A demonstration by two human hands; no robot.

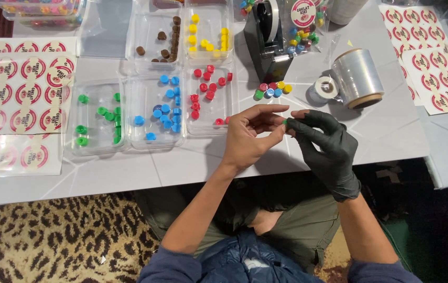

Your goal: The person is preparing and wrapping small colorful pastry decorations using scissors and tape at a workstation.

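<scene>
Left hand [249, 137] bare, right hand [324, 144] in a black glove; both met above the white counter [391, 131], just in front of the black tape dispenser [269, 39]. A small green piece [284, 122] sat between the two hands, pinched at the fingertips. Left grip closed around it, thumb below and forefinger arched above; right grip also closed on it from the other side. Most of the piece was hidden by the fingers, so its shape could not be made out.

Between the dispenser and the hands lay a short row of mixed-colour pieces [272, 89], well clear of the fingers. Right of the dispenser, a roll of clear film [358, 77] rested on its side with a small white tape roll [326, 87] touching it.

Left of the dispenser stood clear plastic trays sorted by colour: yellow pieces [207, 39] nearest, brown pieces [163, 42] beyond, then red pieces [208, 89], blue pieces [163, 105] and green pieces [100, 118] farther left. Sheets of round red-and-white stickers [24, 94] lay at the far left; more sticker sheets [425, 52] to the dispenser's right.
</scene>
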